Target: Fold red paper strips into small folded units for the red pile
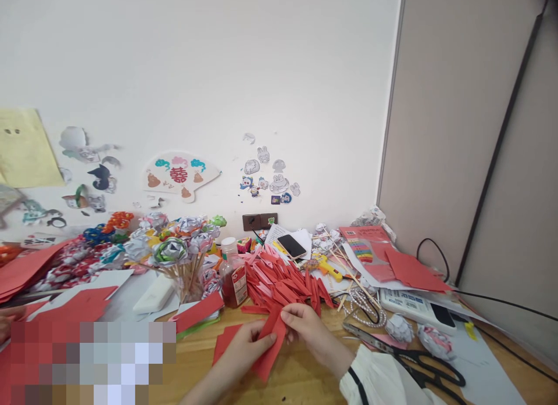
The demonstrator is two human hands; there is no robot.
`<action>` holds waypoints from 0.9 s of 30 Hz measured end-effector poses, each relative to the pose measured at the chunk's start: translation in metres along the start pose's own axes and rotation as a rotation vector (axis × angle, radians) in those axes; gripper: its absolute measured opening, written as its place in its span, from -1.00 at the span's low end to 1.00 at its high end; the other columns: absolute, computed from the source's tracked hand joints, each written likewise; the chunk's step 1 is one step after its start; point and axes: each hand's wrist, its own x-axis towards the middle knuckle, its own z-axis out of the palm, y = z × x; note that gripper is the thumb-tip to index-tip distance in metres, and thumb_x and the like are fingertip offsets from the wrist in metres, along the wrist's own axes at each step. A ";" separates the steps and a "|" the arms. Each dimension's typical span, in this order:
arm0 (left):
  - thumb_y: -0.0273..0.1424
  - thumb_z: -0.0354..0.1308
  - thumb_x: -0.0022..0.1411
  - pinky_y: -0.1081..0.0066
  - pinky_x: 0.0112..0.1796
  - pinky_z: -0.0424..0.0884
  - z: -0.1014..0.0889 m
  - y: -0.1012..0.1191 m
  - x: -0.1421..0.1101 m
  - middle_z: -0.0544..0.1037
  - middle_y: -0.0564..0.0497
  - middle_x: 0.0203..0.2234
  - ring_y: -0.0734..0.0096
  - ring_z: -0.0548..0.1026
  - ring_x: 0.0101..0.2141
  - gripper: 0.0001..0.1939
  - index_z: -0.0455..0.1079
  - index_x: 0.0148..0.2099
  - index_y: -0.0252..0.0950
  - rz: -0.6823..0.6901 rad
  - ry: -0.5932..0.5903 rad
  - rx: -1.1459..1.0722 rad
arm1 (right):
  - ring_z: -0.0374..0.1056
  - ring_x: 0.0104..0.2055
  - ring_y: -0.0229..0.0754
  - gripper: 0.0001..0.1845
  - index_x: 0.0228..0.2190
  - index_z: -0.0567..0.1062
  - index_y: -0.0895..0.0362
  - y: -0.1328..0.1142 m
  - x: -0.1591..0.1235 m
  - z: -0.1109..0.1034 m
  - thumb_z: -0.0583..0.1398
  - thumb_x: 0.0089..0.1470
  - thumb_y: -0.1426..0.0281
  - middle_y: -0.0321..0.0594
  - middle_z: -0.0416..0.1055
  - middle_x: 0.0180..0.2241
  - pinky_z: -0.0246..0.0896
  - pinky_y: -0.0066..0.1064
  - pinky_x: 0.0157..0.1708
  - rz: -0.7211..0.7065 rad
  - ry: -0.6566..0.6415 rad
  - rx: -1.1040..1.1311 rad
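Note:
Both my hands meet over the wooden table [300, 376] and pinch one folded piece of red paper [271, 347]. My left hand [244, 344] grips its lower left side. My right hand [305, 326] holds its upper edge, and a white sleeve covers that wrist. Just beyond my fingers lies a pile of folded red paper strips [279, 280]. More flat red sheets [224, 344] lie under the piece I hold.
Black-handled scissors [414, 358] lie right of my right hand. A red-labelled bottle [233, 280], a jar of paper flowers on sticks [185, 260], a phone [292, 246], red sheets [410, 268] and a second phone [442, 315] crowd the table. A cable [501, 303] runs along the right wall.

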 end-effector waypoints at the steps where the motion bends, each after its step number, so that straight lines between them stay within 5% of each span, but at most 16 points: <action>1: -0.35 0.07 -0.04 0.46 -0.33 0.27 0.000 -0.001 0.000 0.53 0.01 -0.45 0.32 0.41 -0.38 -0.77 0.43 -0.36 -0.39 -0.008 0.010 0.017 | 0.12 -0.67 -0.41 -0.71 -0.54 0.39 0.24 0.000 0.001 -0.001 0.20 -0.18 0.22 -0.36 0.24 -0.69 -0.02 -0.56 -0.64 0.006 0.018 -0.020; 17: -0.19 -0.01 0.03 0.50 -0.43 0.24 0.007 -0.005 0.002 0.42 0.06 -0.56 0.39 0.34 -0.46 -0.69 0.34 -0.48 -0.35 0.064 0.187 0.152 | 0.09 -0.68 -0.39 -0.68 -0.65 0.36 0.23 0.000 0.002 0.004 0.23 -0.29 0.20 -0.38 0.21 -0.74 -0.04 -0.54 -0.64 0.006 0.147 -0.216; 27: -0.26 -0.02 0.05 0.48 -0.37 0.26 0.008 0.005 -0.002 0.48 0.02 -0.51 0.34 0.37 -0.42 -0.73 0.37 -0.45 -0.34 0.118 0.161 0.131 | 0.05 -0.70 -0.42 -0.68 -0.66 0.32 0.21 0.004 0.001 0.008 0.23 -0.28 0.20 -0.41 0.19 -0.74 -0.05 -0.54 -0.65 0.031 0.148 -0.174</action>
